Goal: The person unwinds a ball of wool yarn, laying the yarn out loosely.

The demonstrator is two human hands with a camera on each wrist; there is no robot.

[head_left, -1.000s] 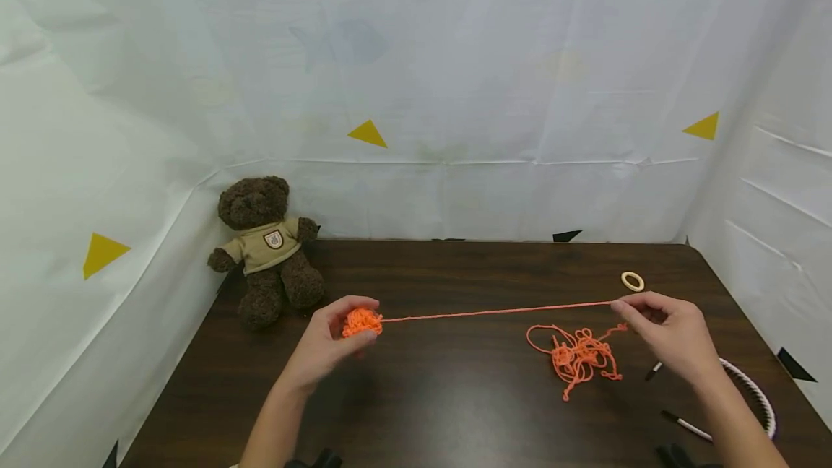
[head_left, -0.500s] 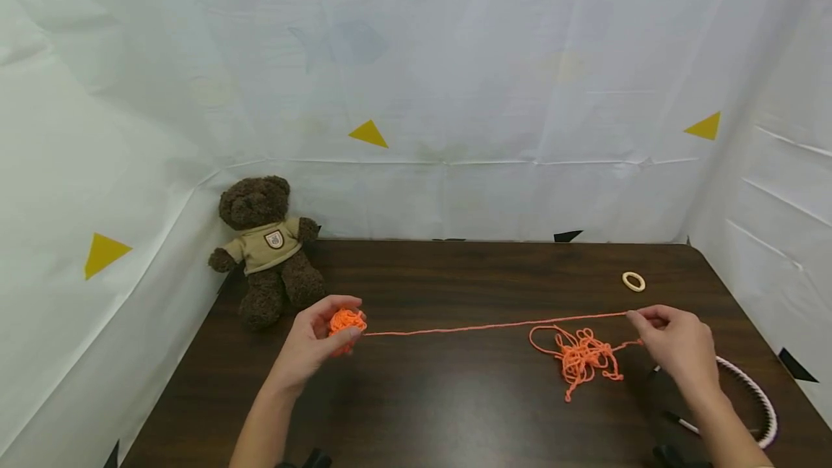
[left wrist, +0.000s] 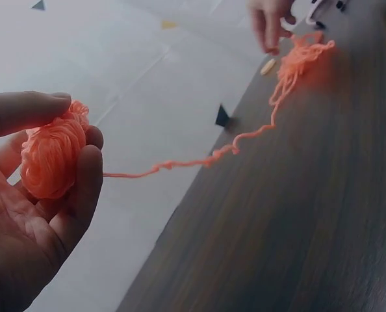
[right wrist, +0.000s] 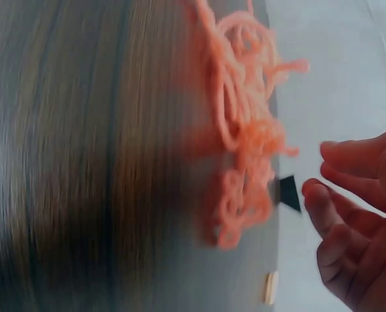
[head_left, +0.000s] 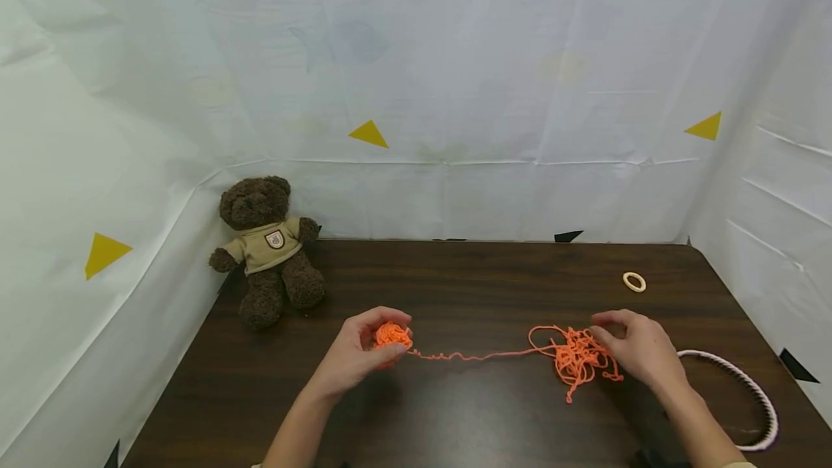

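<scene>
My left hand [head_left: 354, 354] holds a small wound ball of orange yarn [head_left: 392, 335] above the table, thumb on one side and fingers round the other. From the ball a slack, kinked strand [head_left: 477, 358] runs right to a loose tangle of the same yarn [head_left: 577, 361] on the tabletop. My right hand [head_left: 640, 349] hovers just right of the tangle. In the right wrist view its thumb and fingertips [right wrist: 318, 192] stand apart, with no yarn between them. The left wrist view shows the wound layers of the yarn ball [left wrist: 53, 156] close up.
A brown teddy bear [head_left: 266, 251] in a tan shirt leans at the table's back left. A pale ring [head_left: 634, 282] lies at the back right. Beside my right forearm is a curved white band with a dark inner edge [head_left: 747, 381]. White sheeting [head_left: 455, 92] encloses the dark table [head_left: 455, 273].
The strand was stretched between both hands; my right hand has let go and moved slightly left. After a small shift left, my left hand has moved right with the ball. The strand now sags.
</scene>
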